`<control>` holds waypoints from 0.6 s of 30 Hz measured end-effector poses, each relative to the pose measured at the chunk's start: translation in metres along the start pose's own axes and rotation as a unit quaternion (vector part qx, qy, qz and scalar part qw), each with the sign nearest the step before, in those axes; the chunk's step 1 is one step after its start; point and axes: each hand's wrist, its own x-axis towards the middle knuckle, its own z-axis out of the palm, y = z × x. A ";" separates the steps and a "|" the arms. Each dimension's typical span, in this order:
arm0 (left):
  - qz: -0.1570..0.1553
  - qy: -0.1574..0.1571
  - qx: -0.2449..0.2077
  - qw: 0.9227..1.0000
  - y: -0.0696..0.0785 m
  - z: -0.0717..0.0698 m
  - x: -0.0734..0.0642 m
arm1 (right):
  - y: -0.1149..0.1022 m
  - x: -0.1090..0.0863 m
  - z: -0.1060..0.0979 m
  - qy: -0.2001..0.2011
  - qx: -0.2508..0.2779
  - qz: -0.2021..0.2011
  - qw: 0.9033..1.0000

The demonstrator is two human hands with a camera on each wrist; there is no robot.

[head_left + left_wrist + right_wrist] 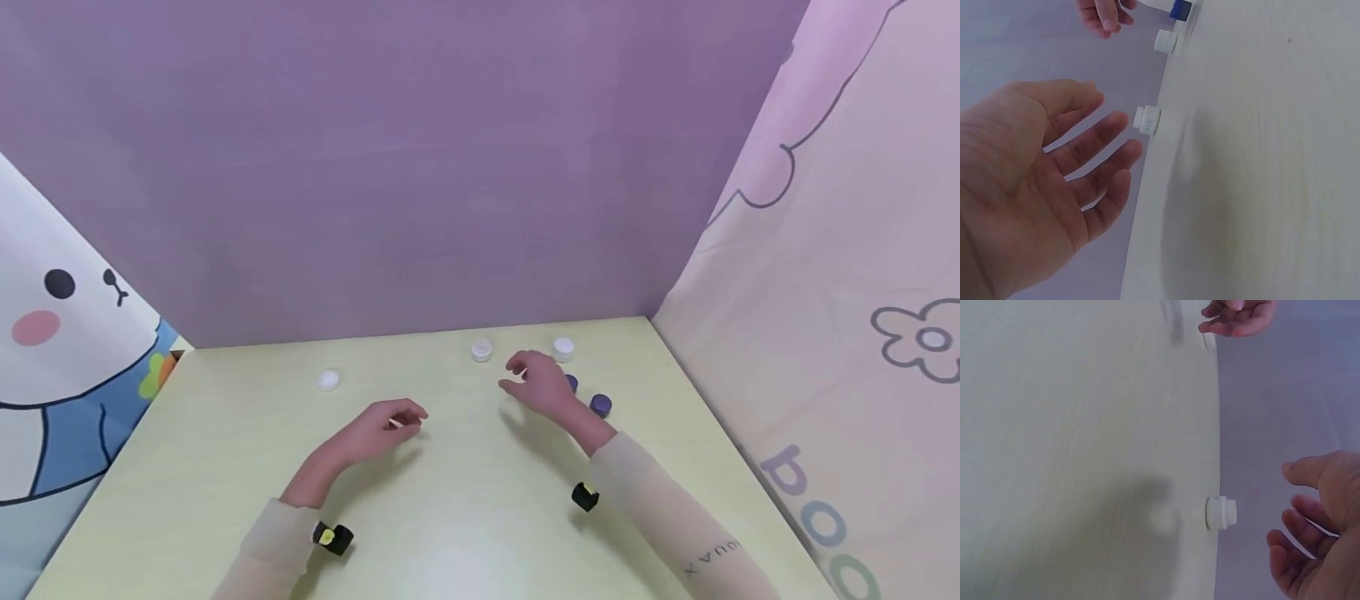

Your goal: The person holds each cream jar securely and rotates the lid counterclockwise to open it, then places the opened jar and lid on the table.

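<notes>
Above the pale table my left hand (378,429) hovers, fingers relaxed and holding nothing. My right hand (542,385) is also raised, its fingers loosely bent around nothing. A small white jar (482,351) with a narrower neck stands left of the right hand; it also shows beyond that hand in the right wrist view. Behind the right hand is a second white round container (562,349). Two dark purple-blue caps (601,406) lie by the right wrist, one partly hidden by the hand. A flat white round piece (328,381) lies farther left, beyond the left hand.
A purple backdrop (420,183) rises along the table's (450,517) far edge. Printed cloth panels flank it, a cartoon one (75,367) at left and a pink one (825,317) at right. Black wrist cameras (585,497) sit below both sleeves.
</notes>
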 end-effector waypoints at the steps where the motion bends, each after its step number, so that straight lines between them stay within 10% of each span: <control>1: -0.001 0.001 0.001 1.000 0.000 -0.001 -0.004 | 0.000 -0.003 -0.003 0.003 0.005 0.001 1.000; 18: -0.012 0.004 -0.006 1.000 0.003 -0.003 -0.034 | 0.059 -0.038 -0.044 0.055 0.026 0.055 0.997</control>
